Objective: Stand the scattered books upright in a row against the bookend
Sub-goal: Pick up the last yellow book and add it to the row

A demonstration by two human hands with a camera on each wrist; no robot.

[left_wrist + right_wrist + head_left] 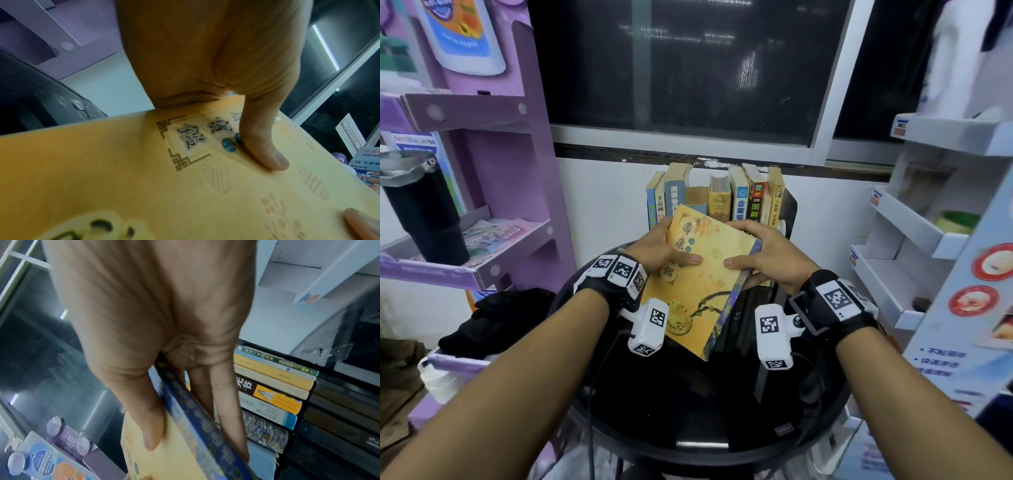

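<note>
A yellow book (698,277) with a blue spine is held tilted above the black round table (688,411), cover facing up. My left hand (664,250) grips its left edge, thumb lying on the cover (265,155). My right hand (767,257) grips the spine side, thumb on the cover and fingers underneath (226,410). Behind it, several books (717,197) stand upright in a row against the wall. A dark bookend (789,212) rises at the row's right end. In the right wrist view the standing row (271,395) lies just beyond my fingers.
A purple display shelf (493,171) stands at the left with a black tumbler (421,212) on it. A white display rack (928,222) stands at the right. A black cloth (496,322) lies left of the table. A dark window (688,68) is above the books.
</note>
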